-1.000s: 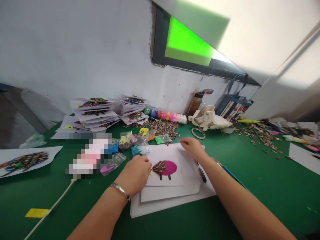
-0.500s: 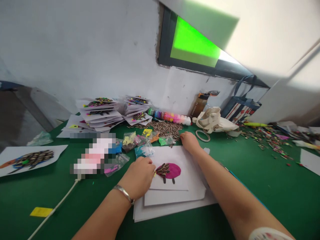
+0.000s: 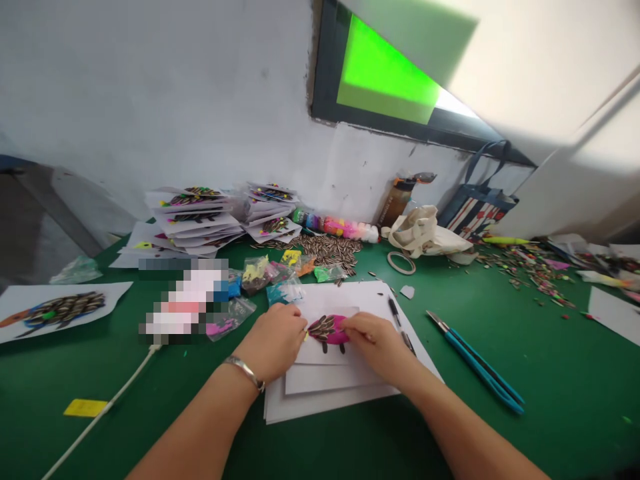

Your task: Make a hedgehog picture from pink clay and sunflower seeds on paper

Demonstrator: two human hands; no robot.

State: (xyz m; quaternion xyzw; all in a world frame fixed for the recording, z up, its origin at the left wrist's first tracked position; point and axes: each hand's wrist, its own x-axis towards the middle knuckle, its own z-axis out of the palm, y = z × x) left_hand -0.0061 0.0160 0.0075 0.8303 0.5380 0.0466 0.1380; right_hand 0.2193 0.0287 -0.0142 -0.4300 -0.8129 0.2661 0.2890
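Note:
A sheet of paper point(image 3: 305, 375) bears a magenta clay oval point(image 3: 334, 339) with striped sunflower seeds point(image 3: 323, 328) laid on its left part and two dark legs below. At the oval's left tip, beside a small yellow bit, my left hand point(image 3: 275, 340) rests on the paper with curled, closed fingers; what they hold is hidden. My right hand point(image 3: 373, 340) pinches over the oval's right part, apparently on a sunflower seed, mostly covered by the fingertips. More papers point(image 3: 350, 381) lie stacked underneath. Behind them spreads a pile of sunflower seeds point(image 3: 327, 250).
Blue-handled tweezers point(image 3: 477, 363) lie right of the papers, near a black pen point(image 3: 395, 312) and a tape roll point(image 3: 401, 263). Small clay bags point(image 3: 255, 275) sit behind my left hand. Stacked seed pictures point(image 3: 197, 227), a bottle point(image 3: 395, 203) and a striped bag point(image 3: 475, 213) stand along the wall.
My right hand has come back from the edge of the seed pile to the magenta oval, uncovering the pen and tweezers. My left hand stays at the oval's left tip.

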